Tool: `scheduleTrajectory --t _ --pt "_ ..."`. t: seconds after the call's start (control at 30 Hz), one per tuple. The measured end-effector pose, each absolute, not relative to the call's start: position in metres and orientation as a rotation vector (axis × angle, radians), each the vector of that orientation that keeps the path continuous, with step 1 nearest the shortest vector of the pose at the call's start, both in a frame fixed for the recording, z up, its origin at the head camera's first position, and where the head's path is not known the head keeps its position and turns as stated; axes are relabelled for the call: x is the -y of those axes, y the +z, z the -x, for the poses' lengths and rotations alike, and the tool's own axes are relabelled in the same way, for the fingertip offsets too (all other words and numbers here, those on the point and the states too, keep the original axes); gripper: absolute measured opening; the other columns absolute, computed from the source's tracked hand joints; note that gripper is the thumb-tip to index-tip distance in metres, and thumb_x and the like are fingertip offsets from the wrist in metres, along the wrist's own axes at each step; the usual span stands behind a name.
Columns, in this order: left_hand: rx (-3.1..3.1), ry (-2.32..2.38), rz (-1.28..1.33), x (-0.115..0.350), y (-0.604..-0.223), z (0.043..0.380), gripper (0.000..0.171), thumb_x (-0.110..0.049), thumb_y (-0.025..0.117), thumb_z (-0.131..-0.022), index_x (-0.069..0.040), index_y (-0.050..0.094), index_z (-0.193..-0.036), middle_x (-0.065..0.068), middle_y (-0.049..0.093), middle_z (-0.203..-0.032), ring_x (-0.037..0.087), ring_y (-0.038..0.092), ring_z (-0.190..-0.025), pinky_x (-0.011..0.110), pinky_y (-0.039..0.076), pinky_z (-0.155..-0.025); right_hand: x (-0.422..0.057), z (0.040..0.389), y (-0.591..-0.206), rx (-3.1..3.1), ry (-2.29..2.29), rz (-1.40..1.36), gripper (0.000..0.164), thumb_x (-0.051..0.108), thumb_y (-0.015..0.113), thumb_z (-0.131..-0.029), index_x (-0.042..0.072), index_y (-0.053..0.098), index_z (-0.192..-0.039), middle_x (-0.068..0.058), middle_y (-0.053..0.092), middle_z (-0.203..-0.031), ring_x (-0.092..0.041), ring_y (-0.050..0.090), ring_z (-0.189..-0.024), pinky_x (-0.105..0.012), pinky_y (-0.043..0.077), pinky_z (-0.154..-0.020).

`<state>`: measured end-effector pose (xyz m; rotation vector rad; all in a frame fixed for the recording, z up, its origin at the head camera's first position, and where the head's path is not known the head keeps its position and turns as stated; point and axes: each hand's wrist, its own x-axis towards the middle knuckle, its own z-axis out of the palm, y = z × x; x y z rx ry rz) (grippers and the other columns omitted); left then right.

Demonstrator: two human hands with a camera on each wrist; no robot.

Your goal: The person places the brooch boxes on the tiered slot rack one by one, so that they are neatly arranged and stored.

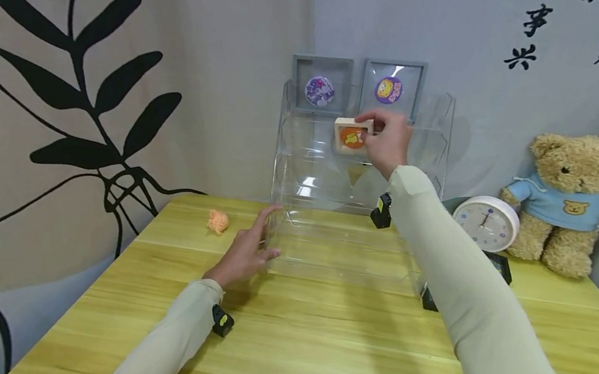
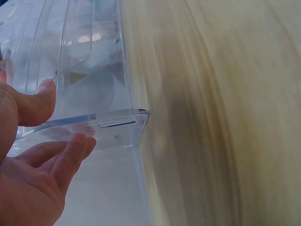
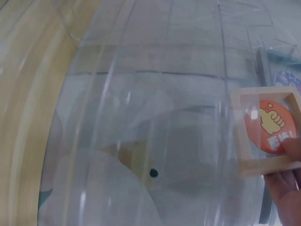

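Observation:
My right hand pinches a small light wooden frame by its right side, at an upper tier of a clear stepped display rack. An orange badge with a yellow fist sits inside that frame. Down at the rack's lower left, my left hand grips the side wall; in the left wrist view its thumb and fingers lie on opposite sides of the clear edge. Two grey frames stand on the top tier, one with a purple patterned badge, the other with a purple-and-yellow badge.
Left of the rack, a small orange lump lies on the wooden table. To the right stand a white round clock and a teddy bear in a blue top. A dark object lies partly behind the right sleeve.

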<state>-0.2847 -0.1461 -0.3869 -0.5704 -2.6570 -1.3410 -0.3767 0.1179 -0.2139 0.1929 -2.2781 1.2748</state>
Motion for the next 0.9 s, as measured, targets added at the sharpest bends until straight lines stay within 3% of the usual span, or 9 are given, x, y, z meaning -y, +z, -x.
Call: scheduleTrajectory --t 0.13,0.33,0.43,0.63,0.73,0.9 --pt "2.657 -1.338 0.573 0.146 -0.388 0.285 0.091 0.002 0.070 -0.090 -0.036 0.022 -0.155 0.032 0.052 -0.144 0.048 0.054 -0.131 0.056 0.055 -0.099 -0.110 0.378 -0.221 2.241 1.293 -0.174 0.027 -0.005 0.067 -0.090 0.010 0.077 -0.109 -0.010 0.065 -0.126 -0.022 0.058 -0.111 -0.033 0.057 -0.099" --pt "2.650 -1.321 0.574 0.146 -0.389 0.286 0.091 0.002 0.071 -0.090 -0.040 0.022 -0.154 0.031 0.053 -0.144 0.045 0.055 -0.132 0.056 0.055 -0.101 -0.098 0.378 -0.226 2.210 1.260 -0.156 0.023 -0.002 0.069 -0.090 0.011 0.078 -0.106 -0.009 0.060 -0.107 -0.021 0.051 -0.104 -0.035 0.047 -0.096" --pt "2.653 -1.317 0.575 0.145 -0.389 0.286 0.090 0.002 0.071 -0.090 -0.039 0.023 -0.154 0.032 0.053 -0.144 0.045 0.055 -0.132 0.055 0.055 -0.101 -0.095 0.380 -0.227 2.230 1.237 -0.143 0.022 0.003 0.069 -0.091 0.013 0.078 -0.108 -0.008 0.063 -0.107 -0.019 0.053 -0.102 -0.035 0.047 -0.098" --pt "2.658 -1.308 0.575 0.146 -0.388 0.287 0.090 0.002 0.071 -0.090 -0.038 0.022 -0.155 0.033 0.051 -0.144 0.046 0.054 -0.132 0.055 0.055 -0.101 -0.088 0.380 -0.227 2.307 1.228 -0.220 0.033 0.001 0.066 -0.093 0.016 0.074 -0.121 -0.011 0.059 -0.120 -0.017 0.052 -0.096 -0.026 0.050 -0.079" --pt "2.657 -1.313 0.572 0.146 -0.388 0.286 0.090 0.002 0.070 -0.090 -0.037 0.022 -0.155 0.033 0.052 -0.144 0.046 0.054 -0.132 0.057 0.055 -0.100 -0.084 0.378 -0.226 2.366 1.198 -0.272 0.039 0.002 0.064 -0.094 0.017 0.069 -0.130 -0.012 0.053 -0.117 -0.017 0.047 -0.093 -0.024 0.045 -0.072" --pt "2.665 -1.317 0.579 0.147 -0.388 0.286 0.091 0.002 0.070 -0.090 -0.038 0.020 -0.156 0.033 0.051 -0.145 0.047 0.054 -0.132 0.056 0.055 -0.100 -0.081 0.376 -0.226 2.456 1.117 -0.361 0.048 0.008 0.064 -0.095 0.017 0.059 -0.141 -0.009 0.051 -0.105 -0.017 0.044 -0.091 -0.024 0.043 -0.074"
